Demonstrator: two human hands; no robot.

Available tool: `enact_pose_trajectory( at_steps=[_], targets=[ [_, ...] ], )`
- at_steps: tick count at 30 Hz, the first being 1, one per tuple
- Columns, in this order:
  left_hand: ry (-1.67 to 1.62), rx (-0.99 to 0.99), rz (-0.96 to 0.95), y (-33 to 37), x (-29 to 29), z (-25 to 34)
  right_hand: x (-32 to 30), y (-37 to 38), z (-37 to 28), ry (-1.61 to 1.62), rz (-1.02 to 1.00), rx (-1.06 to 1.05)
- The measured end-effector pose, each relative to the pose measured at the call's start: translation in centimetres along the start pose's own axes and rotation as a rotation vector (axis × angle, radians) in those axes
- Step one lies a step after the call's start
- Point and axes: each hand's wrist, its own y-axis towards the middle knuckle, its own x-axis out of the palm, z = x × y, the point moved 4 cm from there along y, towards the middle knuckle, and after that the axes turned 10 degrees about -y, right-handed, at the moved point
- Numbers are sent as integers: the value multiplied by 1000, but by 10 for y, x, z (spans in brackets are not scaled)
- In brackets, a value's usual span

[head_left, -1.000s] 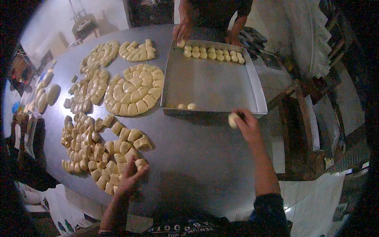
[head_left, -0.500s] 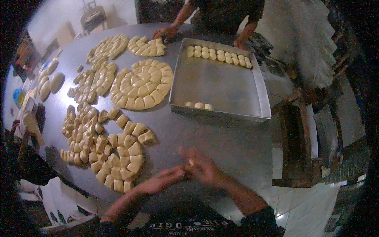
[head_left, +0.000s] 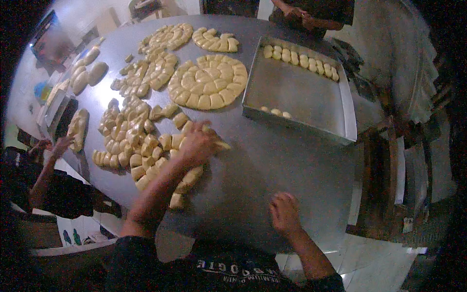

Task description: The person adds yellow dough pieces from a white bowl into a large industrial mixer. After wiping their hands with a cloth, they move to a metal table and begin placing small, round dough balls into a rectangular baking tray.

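Fingers (head_left: 206, 134) of the left hand (head_left: 197, 146) curl down over a dough piece (head_left: 221, 144) at the edge of the cut dough pieces (head_left: 141, 146), left of the metal baking tray (head_left: 348, 117); whether they actually grip it, I cannot tell. The right hand (head_left: 284, 214) rests on the bare grey bench (head_left: 262, 165) just below that tray, fingers loosely bent, holding nothing visible. Inside the tray, a row of dough balls (head_left: 301, 59) lines the far wall.
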Motion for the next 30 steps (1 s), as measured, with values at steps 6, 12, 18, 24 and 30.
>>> enact_pose_trajectory(
  at_steps=[6,12,18,24,30],
  targets=[
    [-1337,197,-147,-14,6,154,-46,52,53,-82,438,336],
    [-1619,-481,-186,-34,8,109,-10,1,79,-43,425,81],
    [-1524,-430,22,-26,8,89,-37,12,67,-98,260,247],
    [-1672,-889,258,-66,21,22,-56,37,162,858,156,542],
    [-1407,-458,12,-32,16,58,-79,205,155,410,-11,306]
  ],
)
